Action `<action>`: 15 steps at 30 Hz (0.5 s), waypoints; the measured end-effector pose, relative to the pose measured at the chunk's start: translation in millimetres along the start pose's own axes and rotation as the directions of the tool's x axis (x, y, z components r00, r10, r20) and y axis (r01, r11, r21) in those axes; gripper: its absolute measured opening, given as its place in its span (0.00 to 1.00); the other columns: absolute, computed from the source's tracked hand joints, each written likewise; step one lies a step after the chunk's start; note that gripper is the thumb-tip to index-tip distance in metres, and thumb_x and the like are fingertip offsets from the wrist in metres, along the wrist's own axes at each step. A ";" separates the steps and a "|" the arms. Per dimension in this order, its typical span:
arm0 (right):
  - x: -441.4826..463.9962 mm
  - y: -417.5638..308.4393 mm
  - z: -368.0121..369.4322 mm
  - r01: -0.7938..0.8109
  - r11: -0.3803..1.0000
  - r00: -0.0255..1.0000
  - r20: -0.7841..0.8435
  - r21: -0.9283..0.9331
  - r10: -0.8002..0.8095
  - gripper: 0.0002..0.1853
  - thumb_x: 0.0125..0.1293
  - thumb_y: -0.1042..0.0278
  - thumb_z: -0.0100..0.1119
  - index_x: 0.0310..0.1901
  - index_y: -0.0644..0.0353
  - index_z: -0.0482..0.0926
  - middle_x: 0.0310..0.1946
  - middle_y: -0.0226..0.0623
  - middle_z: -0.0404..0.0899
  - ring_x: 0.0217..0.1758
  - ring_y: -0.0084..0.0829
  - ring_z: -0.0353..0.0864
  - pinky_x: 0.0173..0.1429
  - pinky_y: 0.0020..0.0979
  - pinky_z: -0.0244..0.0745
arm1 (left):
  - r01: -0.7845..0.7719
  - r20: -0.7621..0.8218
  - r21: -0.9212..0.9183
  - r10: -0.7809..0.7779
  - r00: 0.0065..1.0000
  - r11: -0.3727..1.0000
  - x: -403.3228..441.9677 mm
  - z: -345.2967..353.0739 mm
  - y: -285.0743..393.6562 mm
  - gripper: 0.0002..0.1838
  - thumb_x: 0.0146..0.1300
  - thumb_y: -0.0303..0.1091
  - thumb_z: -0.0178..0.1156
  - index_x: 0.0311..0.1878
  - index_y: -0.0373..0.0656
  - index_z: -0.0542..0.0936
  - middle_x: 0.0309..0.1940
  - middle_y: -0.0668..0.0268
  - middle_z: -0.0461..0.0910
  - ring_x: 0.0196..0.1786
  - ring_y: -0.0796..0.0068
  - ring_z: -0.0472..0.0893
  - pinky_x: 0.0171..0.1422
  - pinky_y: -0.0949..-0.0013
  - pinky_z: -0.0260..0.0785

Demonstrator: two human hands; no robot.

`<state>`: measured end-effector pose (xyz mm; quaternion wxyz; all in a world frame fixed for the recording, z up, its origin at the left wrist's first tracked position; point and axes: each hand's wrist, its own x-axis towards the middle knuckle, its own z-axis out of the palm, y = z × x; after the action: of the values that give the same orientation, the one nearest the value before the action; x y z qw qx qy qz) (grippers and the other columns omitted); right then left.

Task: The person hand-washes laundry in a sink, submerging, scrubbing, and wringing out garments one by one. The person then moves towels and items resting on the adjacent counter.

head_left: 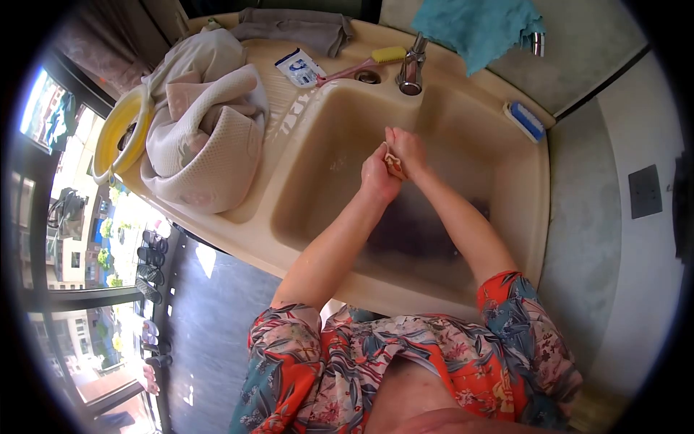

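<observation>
Both my hands are together over the beige sink (289,184), closed around a small wet-looking cloth (394,166) with an orange-brown and pale pattern. My left hand (379,176) grips it from the left side. Just beside it, touching or nearly touching, my right hand (407,153) is wrapped round the other part. Most of the cloth is hidden inside my fingers. Below my forearms, a dark mass that looks like fabric (423,228) lies in cloudy water; its exact kind cannot be made out.
A faucet (411,72) rises behind the sink, with a teal cloth (477,32) hanging nearby. A blue-and-white brush (526,121) sits on the right rim. Left are a pink-handled brush (354,70), a packet (300,68), a grey cloth (293,29), bundled pale fabric (206,145) and a yellow-rimmed basin (108,145).
</observation>
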<state>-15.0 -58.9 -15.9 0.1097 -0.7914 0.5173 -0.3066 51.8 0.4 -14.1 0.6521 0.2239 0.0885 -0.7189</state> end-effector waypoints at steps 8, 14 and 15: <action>-31.8 -29.5 -14.2 0.042 0.992 0.998 -0.050 0.116 -0.036 0.16 0.63 0.58 0.47 0.23 0.60 0.72 0.21 0.48 0.74 0.25 0.50 0.73 0.29 0.45 0.67 | 0.043 0.110 0.072 -0.051 0.993 0.996 11.5 -12.6 6.4 0.13 0.65 0.40 0.43 0.41 0.43 0.74 0.38 0.67 0.75 0.43 0.71 0.75 0.50 0.67 0.66; 15.1 1.3 -7.3 -0.015 0.996 1.000 -0.021 0.093 0.017 0.16 0.62 0.57 0.48 0.24 0.61 0.73 0.20 0.49 0.73 0.23 0.49 0.72 0.27 0.43 0.66 | 0.054 0.136 -0.006 -0.053 0.989 0.999 10.4 -8.7 5.5 0.17 0.66 0.38 0.35 0.48 0.41 0.71 0.45 0.59 0.75 0.48 0.62 0.75 0.53 0.59 0.68; 22.1 4.6 -10.3 -0.038 0.991 0.999 0.033 0.129 0.034 0.16 0.61 0.57 0.49 0.24 0.61 0.73 0.19 0.48 0.73 0.21 0.47 0.72 0.26 0.41 0.66 | 0.079 0.142 0.012 -0.080 0.987 0.997 7.5 -4.9 8.6 0.18 0.66 0.39 0.35 0.49 0.40 0.70 0.46 0.58 0.74 0.49 0.61 0.74 0.54 0.58 0.67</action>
<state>-18.5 -79.0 -1.8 0.1744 -0.7777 0.5089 -0.3254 60.9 -5.5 -20.3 0.6268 0.1704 0.0484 -0.7588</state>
